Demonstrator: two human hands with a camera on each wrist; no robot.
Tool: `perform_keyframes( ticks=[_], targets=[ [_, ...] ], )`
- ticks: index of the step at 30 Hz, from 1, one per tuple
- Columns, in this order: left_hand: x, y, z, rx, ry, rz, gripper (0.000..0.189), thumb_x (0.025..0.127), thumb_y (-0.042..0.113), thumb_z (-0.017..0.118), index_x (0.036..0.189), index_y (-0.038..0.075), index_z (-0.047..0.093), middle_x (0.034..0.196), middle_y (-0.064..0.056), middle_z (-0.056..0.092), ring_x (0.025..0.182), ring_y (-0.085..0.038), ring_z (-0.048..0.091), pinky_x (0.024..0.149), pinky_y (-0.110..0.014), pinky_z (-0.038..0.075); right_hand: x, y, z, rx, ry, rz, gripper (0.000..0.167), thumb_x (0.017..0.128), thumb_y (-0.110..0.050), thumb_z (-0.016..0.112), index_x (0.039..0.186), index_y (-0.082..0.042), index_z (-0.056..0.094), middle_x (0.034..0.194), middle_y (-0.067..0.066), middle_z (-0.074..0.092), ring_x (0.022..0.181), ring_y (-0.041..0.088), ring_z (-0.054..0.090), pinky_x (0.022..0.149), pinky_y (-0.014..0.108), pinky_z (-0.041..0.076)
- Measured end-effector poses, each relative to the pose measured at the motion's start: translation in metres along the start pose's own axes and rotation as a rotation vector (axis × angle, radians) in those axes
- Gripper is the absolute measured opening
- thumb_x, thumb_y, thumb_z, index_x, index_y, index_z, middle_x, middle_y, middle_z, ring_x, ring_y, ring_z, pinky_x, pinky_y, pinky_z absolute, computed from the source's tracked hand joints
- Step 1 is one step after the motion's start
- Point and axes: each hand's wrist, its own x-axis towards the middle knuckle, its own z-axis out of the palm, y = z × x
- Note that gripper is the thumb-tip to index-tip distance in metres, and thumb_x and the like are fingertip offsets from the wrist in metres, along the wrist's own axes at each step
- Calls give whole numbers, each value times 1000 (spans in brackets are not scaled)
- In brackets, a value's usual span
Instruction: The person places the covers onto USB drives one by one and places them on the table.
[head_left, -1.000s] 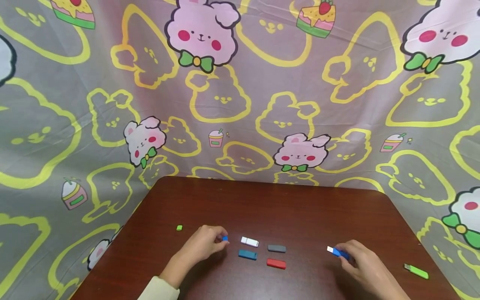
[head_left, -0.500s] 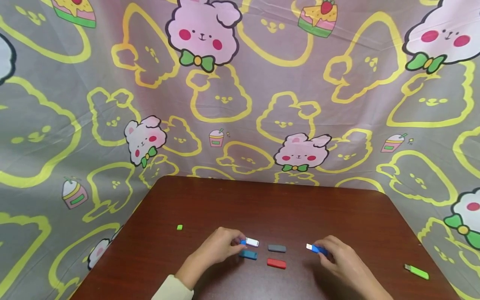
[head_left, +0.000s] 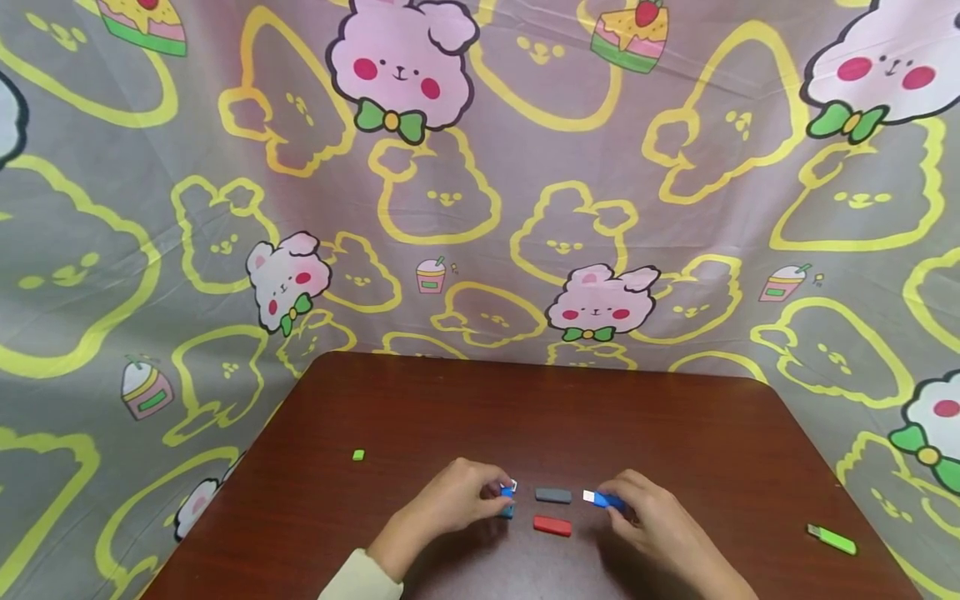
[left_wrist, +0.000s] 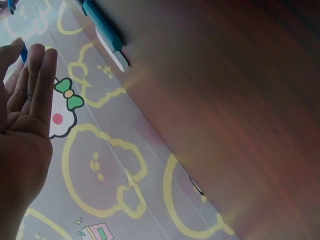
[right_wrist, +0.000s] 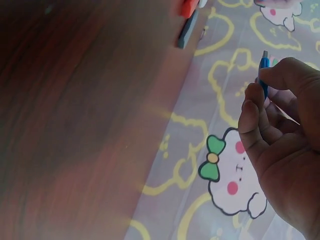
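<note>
My left hand pinches a small blue USB stick cap between thumb and fingertips. In the left wrist view the blue cap shows as a sliver at the fingertips. Facing it, my right hand grips a blue USB stick, its metal plug pointing left toward the cap. The plug end also sticks out beyond the thumb on the blue USB stick in the right wrist view. Below the gap between the hands lie a grey USB stick and a red USB stick.
A white USB stick and a teal USB stick lie partly hidden behind my left hand in the head view. A green cap lies at left, an uncapped green USB stick at right on the brown table.
Both hands have moved inward, left hand rightward with the blue cap, right hand leftward with the blue USB stick. The left hand now covers most of the white and teal sticks.
</note>
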Motion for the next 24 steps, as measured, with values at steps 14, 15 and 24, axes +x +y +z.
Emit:
perform_keyframes(
  ticks=[14, 15, 24],
  targets=[
    [9, 11, 3, 37, 16, 80, 12, 89, 19, 78, 99, 13, 77, 85, 11, 74, 77, 11, 61, 71, -7, 48, 13, -17, 16, 40, 94, -195, 29, 77, 2, 79, 97, -16, 71, 95, -14, 61, 76, -5, 52, 64, 12, 46],
    [9, 12, 4, 38, 17, 85, 12, 89, 19, 78, 99, 13, 77, 85, 11, 74, 77, 11, 61, 70, -7, 47, 14, -18, 16, 38, 96, -204, 28, 77, 2, 79, 98, -16, 71, 95, -14, 61, 76, -5, 52, 64, 11, 45],
    [12, 17, 8, 19, 23, 128, 13, 88, 19, 80, 99, 13, 77, 87, 7, 76, 76, 13, 59, 69, -4, 46, 19, -29, 20, 57, 80, -245, 27, 77, 0, 80, 100, -14, 72, 97, -12, 62, 77, -4, 53, 66, 9, 44]
  ],
)
